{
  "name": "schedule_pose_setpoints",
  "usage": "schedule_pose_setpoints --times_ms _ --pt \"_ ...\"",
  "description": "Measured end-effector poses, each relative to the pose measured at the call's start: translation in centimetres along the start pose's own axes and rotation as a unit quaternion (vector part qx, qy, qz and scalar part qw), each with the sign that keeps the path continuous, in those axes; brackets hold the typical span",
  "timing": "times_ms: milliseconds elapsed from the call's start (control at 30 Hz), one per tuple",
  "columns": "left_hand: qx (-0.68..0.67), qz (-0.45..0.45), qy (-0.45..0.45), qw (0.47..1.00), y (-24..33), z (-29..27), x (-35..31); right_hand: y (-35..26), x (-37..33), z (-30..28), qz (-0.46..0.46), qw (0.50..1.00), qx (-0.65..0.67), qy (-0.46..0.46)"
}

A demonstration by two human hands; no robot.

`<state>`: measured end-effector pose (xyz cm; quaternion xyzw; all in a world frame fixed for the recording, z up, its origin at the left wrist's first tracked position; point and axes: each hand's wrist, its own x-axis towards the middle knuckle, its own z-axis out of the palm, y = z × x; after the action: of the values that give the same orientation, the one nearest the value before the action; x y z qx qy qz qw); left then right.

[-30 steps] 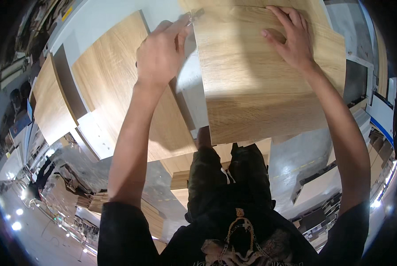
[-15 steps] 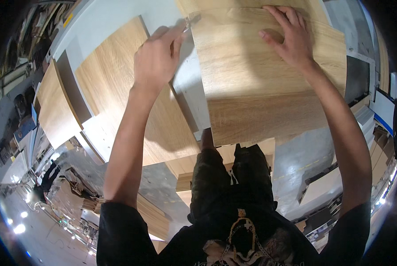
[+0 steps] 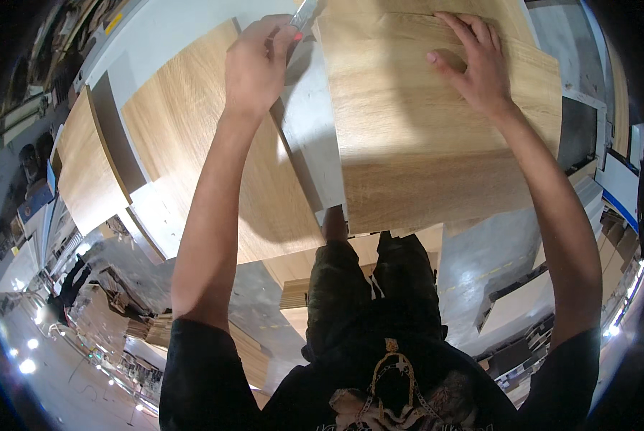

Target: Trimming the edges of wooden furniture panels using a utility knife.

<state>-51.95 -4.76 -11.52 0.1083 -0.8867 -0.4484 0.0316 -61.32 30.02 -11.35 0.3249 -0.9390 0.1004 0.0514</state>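
moved: left hand (image 3: pixel 258 65) has slid a bit up along the board edge with the knife (image 3: pixel 304 13); right hand has stayed | wood board (image 3: pixel 422 136) lies on the pale bench (image 3: pixel 307 136); left hand closed around knife; right hand (image 3: pixel 473 68) flat and spread, pressing the board | second board (image 3: pixel 192 158) beside, to the left
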Motion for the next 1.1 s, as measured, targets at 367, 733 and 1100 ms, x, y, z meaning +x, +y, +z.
schedule_pose_setpoints --times_ms 367,733,1100 --pt "-0.005 -0.059 0.076 0.995 -1.3 -2.1 -1.1 0.1 0.0 0.3 0.006 1.000 0.010 0.003" --pt "0.441 -0.042 0.258 0.859 -13.0 -12.5 -8.1 -0.5 0.6 0.0 0.021 1.000 0.015 0.014" --pt "-0.133 -0.374 -0.110 0.911 6.4 5.4 -25.3 -0.5 0.8 -0.3 0.071 0.993 0.089 0.028"
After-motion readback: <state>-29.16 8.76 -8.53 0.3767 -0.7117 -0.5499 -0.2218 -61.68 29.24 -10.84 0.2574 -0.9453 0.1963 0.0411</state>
